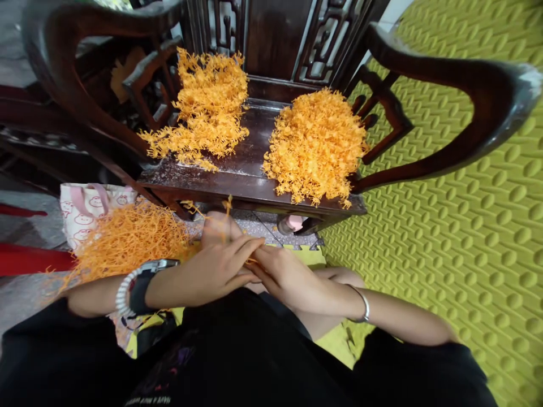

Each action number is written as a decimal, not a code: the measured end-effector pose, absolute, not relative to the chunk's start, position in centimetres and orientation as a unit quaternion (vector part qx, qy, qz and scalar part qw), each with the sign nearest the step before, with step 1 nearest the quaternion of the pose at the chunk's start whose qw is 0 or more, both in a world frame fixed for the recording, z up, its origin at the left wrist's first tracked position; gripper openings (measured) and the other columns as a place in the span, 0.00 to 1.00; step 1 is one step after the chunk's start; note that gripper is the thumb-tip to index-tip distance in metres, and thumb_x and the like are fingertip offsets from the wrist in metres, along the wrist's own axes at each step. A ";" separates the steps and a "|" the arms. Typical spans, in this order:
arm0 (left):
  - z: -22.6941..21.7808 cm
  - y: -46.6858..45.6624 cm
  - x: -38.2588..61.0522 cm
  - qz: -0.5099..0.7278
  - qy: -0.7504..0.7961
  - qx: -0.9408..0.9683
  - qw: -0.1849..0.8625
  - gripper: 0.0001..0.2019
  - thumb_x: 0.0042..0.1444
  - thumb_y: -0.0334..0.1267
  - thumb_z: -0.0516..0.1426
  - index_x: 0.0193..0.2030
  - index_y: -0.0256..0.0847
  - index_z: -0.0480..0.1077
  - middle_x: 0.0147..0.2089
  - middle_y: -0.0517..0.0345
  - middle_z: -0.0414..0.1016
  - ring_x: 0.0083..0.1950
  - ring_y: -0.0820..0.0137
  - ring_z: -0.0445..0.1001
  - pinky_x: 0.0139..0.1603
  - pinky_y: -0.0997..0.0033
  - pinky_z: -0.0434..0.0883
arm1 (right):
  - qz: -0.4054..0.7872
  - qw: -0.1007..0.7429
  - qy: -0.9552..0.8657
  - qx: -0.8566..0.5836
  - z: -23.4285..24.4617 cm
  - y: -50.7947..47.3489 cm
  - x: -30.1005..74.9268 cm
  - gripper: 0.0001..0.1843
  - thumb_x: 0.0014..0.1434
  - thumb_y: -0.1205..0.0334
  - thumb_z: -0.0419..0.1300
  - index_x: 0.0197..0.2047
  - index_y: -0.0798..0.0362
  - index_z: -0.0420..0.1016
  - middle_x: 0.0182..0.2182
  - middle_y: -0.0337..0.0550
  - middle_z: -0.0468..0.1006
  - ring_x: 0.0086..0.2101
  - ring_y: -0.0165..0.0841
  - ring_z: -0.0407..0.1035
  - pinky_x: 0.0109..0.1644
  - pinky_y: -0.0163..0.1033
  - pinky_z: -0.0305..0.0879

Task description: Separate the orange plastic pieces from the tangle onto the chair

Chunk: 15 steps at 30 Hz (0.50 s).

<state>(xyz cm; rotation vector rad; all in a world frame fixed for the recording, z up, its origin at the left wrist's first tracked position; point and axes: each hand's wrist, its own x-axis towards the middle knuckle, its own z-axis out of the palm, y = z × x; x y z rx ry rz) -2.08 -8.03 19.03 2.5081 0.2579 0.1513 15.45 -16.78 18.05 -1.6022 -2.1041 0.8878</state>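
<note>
My left hand (220, 265) and my right hand (286, 271) meet over my lap, the fingertips touching and partly overlapping. A thin orange strand (251, 261) shows pinched between them. Blurred orange tips (229, 204) stick up just beyond my left hand, in front of a knee; whether they belong to the same strand I cannot tell. To the left of my left hand, a loose heap of long orange strands (136, 234) lies low down. How the fingers grip underneath is hidden.
A dark wooden armchair (237, 183) stands ahead, bearing a left pile (207, 110) and a right pile (318, 144) of orange curly-ended pieces. A white printed bag (80, 217) is at left. Under the seat is a pink object (292, 222). Yellow-green textured matting (466, 226) covers the right side.
</note>
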 end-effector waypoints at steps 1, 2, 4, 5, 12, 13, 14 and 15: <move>18.8 -7.9 -1.6 0.025 0.101 0.948 0.300 0.26 0.67 0.42 0.47 0.68 0.31 0.49 0.59 0.34 0.67 0.53 0.53 0.74 0.47 0.55 0.71 | 0.308 0.172 -0.745 -0.566 18.2 -16.8 15.6 0.13 0.68 0.61 0.46 0.39 0.58 0.67 0.32 0.46 0.72 0.28 0.29 0.64 0.31 0.35 0.58; 18.7 -7.8 -1.4 0.000 0.105 0.948 0.301 0.25 0.68 0.41 0.45 0.67 0.29 0.49 0.55 0.33 0.71 0.47 0.54 0.76 0.41 0.58 0.72 | 0.305 0.167 -0.749 -0.564 18.5 -16.9 15.8 0.13 0.68 0.61 0.46 0.38 0.58 0.67 0.31 0.45 0.72 0.27 0.29 0.64 0.31 0.35 0.57; 19.0 -7.5 -1.5 -0.031 0.093 0.947 0.307 0.20 0.68 0.39 0.44 0.60 0.29 0.60 0.43 0.39 0.77 0.36 0.58 0.77 0.33 0.64 0.69 | 0.304 0.150 -0.765 -0.547 19.2 -17.4 16.4 0.13 0.68 0.61 0.46 0.35 0.57 0.67 0.28 0.43 0.72 0.26 0.27 0.64 0.30 0.34 0.57; 19.4 -7.4 -1.7 -0.038 0.079 0.946 0.313 0.17 0.68 0.39 0.44 0.53 0.32 0.67 0.37 0.44 0.78 0.32 0.61 0.76 0.31 0.67 0.67 | 0.305 0.135 -0.778 -0.533 19.6 -17.7 16.7 0.14 0.68 0.62 0.46 0.33 0.56 0.67 0.27 0.41 0.71 0.25 0.26 0.63 0.30 0.34 0.57; 23.1 -7.7 -2.8 -0.085 0.002 0.933 0.350 0.21 0.69 0.39 0.43 0.26 0.38 0.65 0.22 0.59 0.70 0.20 0.74 0.63 0.23 0.72 0.56 | 0.301 0.042 -0.808 -0.505 24.2 -20.6 18.2 0.14 0.67 0.59 0.47 0.30 0.52 0.65 0.24 0.38 0.72 0.22 0.27 0.62 0.26 0.36 0.56; 23.6 -7.9 -3.0 -0.091 -0.002 0.936 0.339 0.21 0.69 0.40 0.42 0.27 0.39 0.66 0.23 0.58 0.71 0.21 0.72 0.64 0.24 0.71 0.57 | 0.286 0.038 -0.809 -0.511 24.8 -21.2 18.2 0.14 0.66 0.59 0.49 0.29 0.52 0.65 0.25 0.39 0.73 0.22 0.29 0.63 0.26 0.37 0.57; 24.0 -8.0 -3.1 -0.098 -0.003 0.938 0.331 0.21 0.69 0.41 0.41 0.28 0.39 0.66 0.24 0.56 0.72 0.22 0.71 0.65 0.24 0.70 0.57 | 0.274 0.036 -0.807 -0.521 25.3 -21.7 18.2 0.13 0.65 0.60 0.50 0.29 0.51 0.66 0.25 0.40 0.73 0.22 0.30 0.64 0.26 0.39 0.59; 24.4 -8.2 -3.3 -0.102 -0.001 0.940 0.327 0.21 0.69 0.42 0.41 0.29 0.39 0.67 0.25 0.56 0.72 0.22 0.71 0.66 0.24 0.70 0.58 | 0.270 0.036 -0.802 -0.531 25.6 -22.2 18.2 0.12 0.64 0.60 0.51 0.30 0.51 0.68 0.25 0.40 0.74 0.23 0.32 0.66 0.27 0.40 0.61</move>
